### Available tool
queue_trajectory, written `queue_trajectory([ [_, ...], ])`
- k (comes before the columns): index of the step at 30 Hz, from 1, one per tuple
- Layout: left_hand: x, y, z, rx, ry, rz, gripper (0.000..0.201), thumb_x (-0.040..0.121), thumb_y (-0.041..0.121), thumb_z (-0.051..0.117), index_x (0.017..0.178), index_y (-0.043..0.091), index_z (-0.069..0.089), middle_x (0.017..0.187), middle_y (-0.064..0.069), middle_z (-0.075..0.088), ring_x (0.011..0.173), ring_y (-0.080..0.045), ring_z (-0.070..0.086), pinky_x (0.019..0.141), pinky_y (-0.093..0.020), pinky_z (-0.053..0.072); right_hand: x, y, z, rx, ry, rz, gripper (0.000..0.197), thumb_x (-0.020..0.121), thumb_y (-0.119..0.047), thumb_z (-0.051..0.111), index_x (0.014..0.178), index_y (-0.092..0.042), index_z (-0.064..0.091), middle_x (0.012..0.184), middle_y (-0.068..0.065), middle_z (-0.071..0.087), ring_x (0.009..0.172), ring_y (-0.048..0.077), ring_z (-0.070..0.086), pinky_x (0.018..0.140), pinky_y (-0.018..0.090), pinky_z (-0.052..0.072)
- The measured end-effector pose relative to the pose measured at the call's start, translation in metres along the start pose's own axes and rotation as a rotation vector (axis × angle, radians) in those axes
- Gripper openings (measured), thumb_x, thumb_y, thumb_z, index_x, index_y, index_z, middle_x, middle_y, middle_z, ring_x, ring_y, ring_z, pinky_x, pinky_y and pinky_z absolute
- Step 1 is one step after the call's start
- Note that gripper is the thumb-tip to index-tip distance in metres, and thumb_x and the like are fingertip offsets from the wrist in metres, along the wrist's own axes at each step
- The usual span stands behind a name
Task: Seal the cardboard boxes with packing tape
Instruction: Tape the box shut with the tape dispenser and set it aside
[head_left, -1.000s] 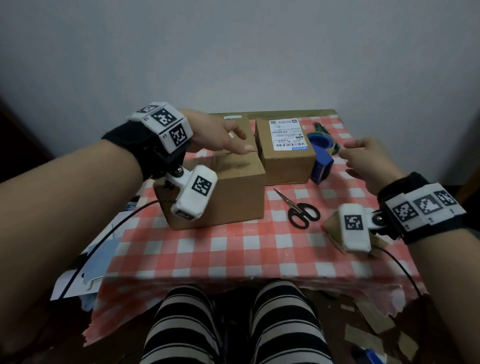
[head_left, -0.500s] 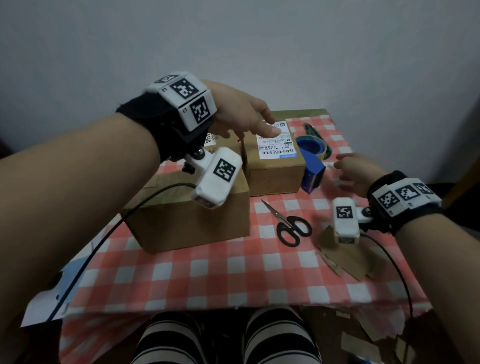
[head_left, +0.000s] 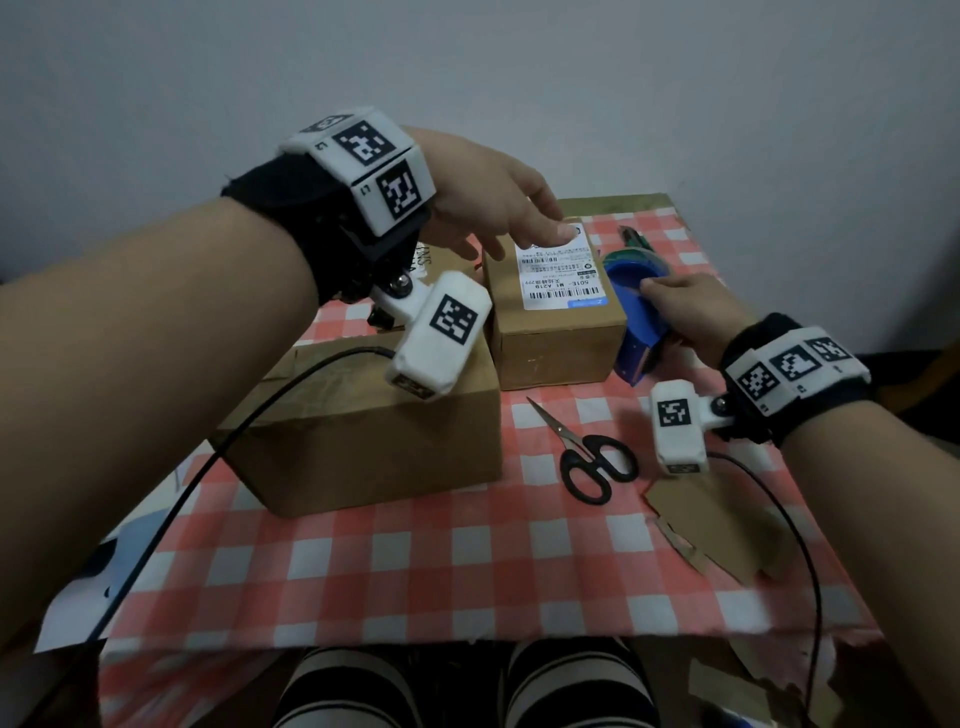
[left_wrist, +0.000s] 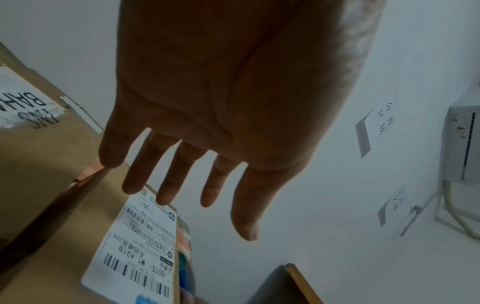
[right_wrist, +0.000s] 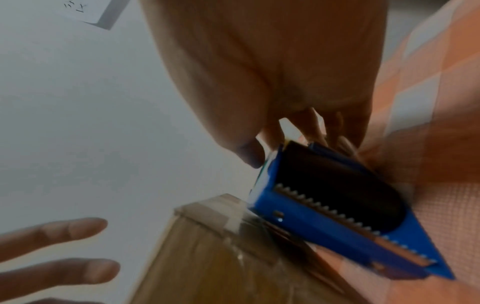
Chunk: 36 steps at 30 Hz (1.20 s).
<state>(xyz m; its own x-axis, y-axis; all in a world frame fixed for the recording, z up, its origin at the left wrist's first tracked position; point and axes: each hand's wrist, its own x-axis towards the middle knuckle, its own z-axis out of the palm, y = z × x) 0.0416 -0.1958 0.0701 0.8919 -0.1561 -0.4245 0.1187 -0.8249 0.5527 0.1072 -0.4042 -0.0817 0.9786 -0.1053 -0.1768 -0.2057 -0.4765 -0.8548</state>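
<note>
Two cardboard boxes stand on the checked table. The smaller box (head_left: 558, 338) at the back carries a white shipping label (head_left: 561, 273) (left_wrist: 140, 242). My left hand (head_left: 498, 208) (left_wrist: 213, 127) reaches over it with straight, spread fingers, the fingertips on or just above the label's far end. The larger box (head_left: 374, 436) lies nearer, under my left wrist. A blue tape dispenser (head_left: 636, 322) (right_wrist: 337, 207) with a toothed blade stands right of the small box. My right hand (head_left: 685, 312) (right_wrist: 272, 82) grips it, thumb and fingers round its body.
Black-handled scissors (head_left: 587, 457) lie on the cloth in front of the small box. Cardboard scraps (head_left: 717, 525) sit at the right front. A third box with printed letters (left_wrist: 33, 115) stands behind the large one. Papers lie off the table's left edge.
My left hand moved from the large box across to the small box's label. My right hand went forward and took hold of the blue dispenser.
</note>
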Motion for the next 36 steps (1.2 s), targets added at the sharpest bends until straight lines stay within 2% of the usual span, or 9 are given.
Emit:
queue_trajectory([
  [6,-0.011,-0.004,0.001,-0.003,0.005,-0.004,0.049,0.089,0.04,0.062,0.133,0.025,0.049,0.127,-0.003,0.053,0.119,-0.025,0.052,0.108,-0.041,0.038,-0.01,-0.002,-0.004,0.057,0.003,0.0,0.036,0.096,-0.031,0.059,0.12,-0.005,0.066,0.104,0.01,0.064,0.089,0.023,0.058,0.069,0.029,0.046],
  [9,-0.022,-0.007,-0.001,-0.003,0.006,-0.007,0.05,0.088,0.041,0.062,0.133,0.025,0.048,0.125,-0.003,0.054,0.119,-0.024,0.052,0.108,-0.042,0.038,-0.018,-0.004,-0.007,0.083,-0.007,0.019,0.026,0.096,-0.029,0.059,0.108,-0.008,0.067,0.098,0.009,0.063,0.087,0.024,0.057,0.076,0.035,0.047],
  [13,-0.037,-0.009,-0.003,0.022,0.045,0.002,0.05,0.087,0.042,0.063,0.133,0.025,0.049,0.114,0.001,0.056,0.115,-0.021,0.054,0.104,-0.04,0.042,-0.028,-0.007,-0.01,0.13,0.0,0.065,0.017,0.097,-0.028,0.058,0.091,-0.013,0.062,0.096,0.011,0.056,0.082,0.026,0.051,0.074,0.038,0.042],
  [16,-0.046,-0.01,-0.004,0.019,0.067,0.004,0.05,0.088,0.042,0.063,0.133,0.026,0.049,0.106,0.007,0.056,0.113,-0.02,0.055,0.103,-0.039,0.043,-0.035,-0.009,-0.013,0.16,-0.024,0.079,0.025,0.095,-0.031,0.06,0.117,-0.018,0.063,0.102,0.007,0.06,0.087,0.023,0.055,0.077,0.037,0.044],
  [18,-0.052,-0.011,-0.005,0.014,0.07,0.008,0.05,0.088,0.042,0.063,0.133,0.026,0.049,0.109,0.005,0.056,0.113,-0.02,0.055,0.103,-0.039,0.043,-0.041,-0.011,-0.015,0.181,-0.038,0.09,0.029,0.096,-0.03,0.059,0.122,-0.02,0.062,0.094,0.001,0.061,0.089,0.022,0.055,0.08,0.037,0.043],
  [24,-0.061,-0.014,-0.004,0.019,0.066,0.008,0.05,0.087,0.044,0.064,0.132,0.027,0.05,0.121,-0.001,0.055,0.114,-0.021,0.055,0.102,-0.038,0.045,-0.053,-0.015,-0.021,0.172,0.024,0.086,0.013,0.089,-0.028,0.069,0.096,-0.02,0.063,0.111,0.005,0.056,0.101,0.028,0.052,0.088,0.046,0.044],
  [28,-0.064,-0.015,-0.003,0.032,0.06,0.004,0.052,0.086,0.044,0.065,0.132,0.027,0.05,0.122,-0.002,0.055,0.114,-0.02,0.056,0.102,-0.039,0.045,-0.054,-0.009,-0.023,0.17,0.092,0.04,0.013,0.088,-0.019,0.07,0.101,-0.021,0.068,0.104,0.01,0.065,0.089,0.028,0.059,0.076,0.043,0.049],
  [32,-0.066,-0.016,-0.001,0.043,0.049,0.005,0.054,0.085,0.044,0.064,0.134,0.026,0.049,0.123,-0.002,0.055,0.114,-0.021,0.055,0.103,-0.039,0.044,-0.054,-0.006,-0.026,0.176,0.135,0.064,0.018,0.086,-0.006,0.066,0.081,-0.023,0.062,0.09,0.011,0.063,0.075,0.028,0.059,0.052,0.033,0.045],
  [36,-0.066,-0.016,0.0,0.055,0.043,0.003,0.056,0.084,0.046,0.065,0.135,0.027,0.048,0.126,-0.003,0.055,0.114,-0.02,0.055,0.103,-0.039,0.045,-0.049,0.001,-0.028,0.181,0.219,0.08,0.03,0.077,-0.003,0.066,0.073,-0.029,0.051,0.104,0.021,0.064,0.076,0.035,0.069,0.043,0.034,0.047],
])
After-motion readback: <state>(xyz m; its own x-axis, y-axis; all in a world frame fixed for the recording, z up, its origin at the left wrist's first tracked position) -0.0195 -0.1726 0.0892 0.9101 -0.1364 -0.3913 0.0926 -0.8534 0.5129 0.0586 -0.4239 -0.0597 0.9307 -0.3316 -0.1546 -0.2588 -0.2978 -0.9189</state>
